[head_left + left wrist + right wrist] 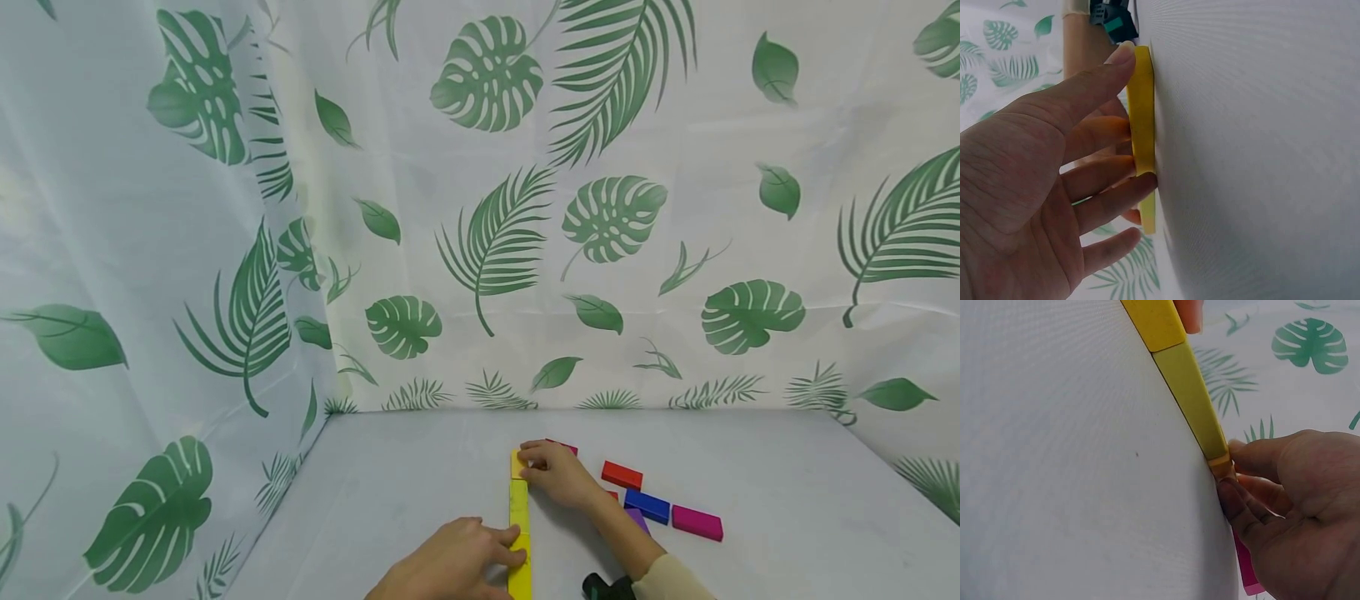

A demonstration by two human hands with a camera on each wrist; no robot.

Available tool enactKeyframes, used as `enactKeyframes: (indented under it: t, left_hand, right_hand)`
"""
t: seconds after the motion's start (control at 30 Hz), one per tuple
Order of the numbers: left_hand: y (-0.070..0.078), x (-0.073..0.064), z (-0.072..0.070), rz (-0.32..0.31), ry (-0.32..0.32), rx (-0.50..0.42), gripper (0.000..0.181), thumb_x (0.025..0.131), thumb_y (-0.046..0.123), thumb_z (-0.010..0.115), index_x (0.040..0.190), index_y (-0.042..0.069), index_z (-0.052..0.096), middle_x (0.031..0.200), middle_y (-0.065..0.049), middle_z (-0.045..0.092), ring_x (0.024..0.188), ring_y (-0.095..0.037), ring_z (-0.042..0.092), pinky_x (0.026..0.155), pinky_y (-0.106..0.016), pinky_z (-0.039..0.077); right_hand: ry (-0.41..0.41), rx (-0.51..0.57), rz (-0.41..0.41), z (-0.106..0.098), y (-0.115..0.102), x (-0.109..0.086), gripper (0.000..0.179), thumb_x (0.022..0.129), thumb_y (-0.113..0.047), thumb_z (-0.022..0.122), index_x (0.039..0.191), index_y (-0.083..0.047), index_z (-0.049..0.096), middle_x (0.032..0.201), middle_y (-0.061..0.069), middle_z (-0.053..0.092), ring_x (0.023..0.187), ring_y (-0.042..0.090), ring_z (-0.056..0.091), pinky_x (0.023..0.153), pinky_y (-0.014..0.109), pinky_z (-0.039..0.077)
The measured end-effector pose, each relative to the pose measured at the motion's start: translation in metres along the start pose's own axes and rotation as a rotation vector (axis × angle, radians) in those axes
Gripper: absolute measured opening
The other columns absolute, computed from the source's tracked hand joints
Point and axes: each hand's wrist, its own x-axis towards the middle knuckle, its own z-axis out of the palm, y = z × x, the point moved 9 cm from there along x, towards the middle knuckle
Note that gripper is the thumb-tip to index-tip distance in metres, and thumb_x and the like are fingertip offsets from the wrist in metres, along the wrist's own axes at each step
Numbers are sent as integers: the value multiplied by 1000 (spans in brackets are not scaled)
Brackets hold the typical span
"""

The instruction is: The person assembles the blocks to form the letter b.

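Three blocks form a straight line running away from me: a yellow block (519,583) nearest, a lighter yellow-green block (518,507) in the middle and a yellow-orange block (515,464) at the far end. My left hand (457,560) rests its fairly straight fingers on the near yellow block, and the left wrist view shows the thumb by that block's near end. At the far end my right hand (562,477) pinches the yellow-orange block between thumb and fingers. In the right wrist view this block (1221,466) sits against the end of the yellow-green one.
Right of the line lie a red block (622,475), a blue block (647,506) and a magenta block (697,522). A purple block (637,518) is partly behind my right forearm. White leaf-print curtains (517,350) stand behind and left of the white table (390,467).
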Motion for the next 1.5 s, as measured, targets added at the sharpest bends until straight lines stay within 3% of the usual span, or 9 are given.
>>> enactKeyframes:
  t: [0.27,0.93,1.3,1.5]
  left_hand:
    - [0,-1,-1,-7,0,-2,48,90,49,78,135,32,71,146,8,62,121,-1,64,101,-38,53]
    - [-3,1,0,-52,-26,3,50,89,47,80,136,35,70,148,10,60,122,1,63,101,-35,52]
    - [-1,1,-1,-35,-10,-17,48,90,49,78,134,32,71,145,9,62,123,-2,64,103,-40,53]
    - [-1,1,-1,-56,-8,-1,48,89,51,79,133,34,72,142,10,64,117,-1,66,97,-33,53]
  right_hand:
    - [1,0,29,1,1,0,34,99,-17,71,132,-7,72,143,11,64,113,23,63,101,46,56]
    - [8,-20,-19,0,-6,1,33,97,-13,73,129,-4,73,141,14,65,105,21,62,96,44,58]
    - [1,-23,-16,0,-5,0,33,97,-14,73,129,-5,74,140,13,65,105,20,61,95,42,57]
    - [-5,-27,-26,1,-4,-1,33,98,-15,72,130,-5,73,140,11,66,102,18,60,91,36,56]
